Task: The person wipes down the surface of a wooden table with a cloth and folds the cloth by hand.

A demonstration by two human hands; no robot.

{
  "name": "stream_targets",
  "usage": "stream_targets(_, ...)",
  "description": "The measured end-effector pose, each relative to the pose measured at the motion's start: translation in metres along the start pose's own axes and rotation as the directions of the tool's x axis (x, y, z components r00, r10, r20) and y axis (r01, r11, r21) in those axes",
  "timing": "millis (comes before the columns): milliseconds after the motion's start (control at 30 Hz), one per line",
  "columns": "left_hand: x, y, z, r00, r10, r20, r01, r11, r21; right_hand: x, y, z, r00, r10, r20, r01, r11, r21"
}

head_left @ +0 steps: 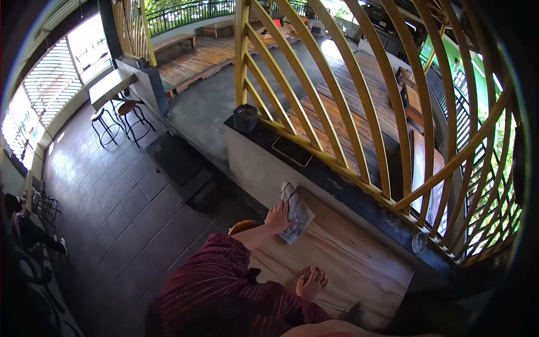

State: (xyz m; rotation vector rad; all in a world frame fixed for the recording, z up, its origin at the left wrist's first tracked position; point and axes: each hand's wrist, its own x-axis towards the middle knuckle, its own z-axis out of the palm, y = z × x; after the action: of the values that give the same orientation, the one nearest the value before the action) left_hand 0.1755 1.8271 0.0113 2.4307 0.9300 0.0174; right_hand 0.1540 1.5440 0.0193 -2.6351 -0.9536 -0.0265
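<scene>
My left hand (277, 218) presses on a grey-white striped cloth (301, 218), its fingers bent over the cloth's near edge. Beneath the cloth is a wooden tabletop (353, 253) with a wavy brown grain, and one end of the cloth reaches toward the low wall. Closer to my body, my right hand (313, 282) rests on the same tabletop with fingers apart and slightly curled, holding nothing. Maroon striped sleeves (208, 272) cover my arms.
A low wall topped by a dark ledge (337, 182) and yellow slats (331, 73) borders the table. On it are a dark box (245, 118), a dark rectangular tray (292, 151) and a glass ashtray (419, 242). A round stool seat (245, 226) shows beside my left arm.
</scene>
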Motion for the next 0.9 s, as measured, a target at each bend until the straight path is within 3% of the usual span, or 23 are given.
stream_targets(67, -0.039, -0.015, 0.008, 0.985, 0.169, -0.033, -0.156, 0.956, 0.247, 0.0, 0.001, 0.001, 1.0, 0.009, -0.013, -0.009, 1.0, -0.024)
stream_targets(167, -0.1, -0.035, 0.011, 0.986, 0.169, -0.015, -0.155, 0.933, 0.325, 0.0, 0.001, 0.002, 0.999, 0.012, -0.034, -0.012, 1.0, -0.005)
stream_targets(333, -0.193, -0.067, 0.028, 0.986, 0.147, -0.078, -0.11, 0.925, 0.363, 0.0, 0.002, 0.004, 0.999, 0.034, -0.021, -0.033, 0.997, 0.076)
stream_targets(400, -0.233, -0.055, 0.015, 0.999, 0.042, -0.015, -0.033, 0.933, 0.358, 0.006, 0.003, 0.011, 1.0, 0.028, -0.002, -0.028, 0.995, 0.098)
stream_targets(467, -0.258, -0.057, 0.029, 0.999, 0.029, -0.04, -0.015, 0.947, 0.32, 0.01, 0.004, 0.021, 0.989, 0.098, 0.107, -0.103, 0.993, 0.05)
stream_targets(533, -0.28, -0.051, 0.04, 0.998, -0.052, -0.047, 0.065, 0.93, 0.362, 0.003, -0.01, 0.011, 0.972, -0.018, 0.233, -0.051, 0.956, 0.289)
stream_targets(567, -0.291, -0.046, 0.051, 0.988, -0.033, -0.151, 0.094, 0.904, 0.417, -0.009, -0.012, 0.022, 0.966, -0.222, 0.134, 0.16, 0.916, 0.369)
stream_targets(600, -0.298, -0.038, 0.064, 0.987, -0.05, -0.154, 0.109, 0.908, 0.404, -0.022, -0.014, 0.028, 0.91, -0.413, 0.025, 0.364, 0.829, 0.424)
stream_targets(633, -0.3, -0.032, 0.073, 0.983, -0.074, -0.168, 0.119, 0.955, 0.272, -0.036, -0.013, 0.032, 0.903, -0.429, 0.032, 0.376, 0.824, 0.424)
stream_targets(667, -0.305, -0.023, 0.08, 0.978, -0.103, -0.179, 0.129, 0.982, 0.137, -0.051, -0.014, 0.031, 0.757, -0.65, 0.075, 0.549, 0.693, 0.467)
stream_targets(700, -0.306, -0.009, 0.074, 0.991, -0.118, -0.065, 0.121, 0.992, 0.037, -0.066, -0.01, 0.029, 0.556, -0.825, 0.103, 0.676, 0.521, 0.522)
stream_targets(733, -0.302, -0.001, 0.074, 0.988, -0.137, -0.069, 0.139, 0.99, 0.033, -0.08, 0.002, 0.025, 0.541, -0.834, 0.107, 0.679, 0.508, 0.53)
stream_targets(800, -0.296, 0.006, 0.077, 0.966, -0.049, 0.253, 0.096, 0.98, -0.174, -0.105, 0.039, 0.023, 0.529, -0.829, 0.183, 0.773, 0.56, 0.3)
stream_targets(867, -0.314, 0.02, 0.082, 0.981, -0.072, 0.18, 0.101, 0.983, -0.156, -0.11, 0.085, 0.001, 0.535, -0.801, 0.268, 0.759, 0.595, 0.263)
stream_targets(900, -0.325, 0.028, 0.084, 0.99, -0.077, 0.114, 0.093, 0.984, -0.149, -0.112, 0.111, -0.011, 0.596, -0.75, 0.288, 0.718, 0.658, 0.226)
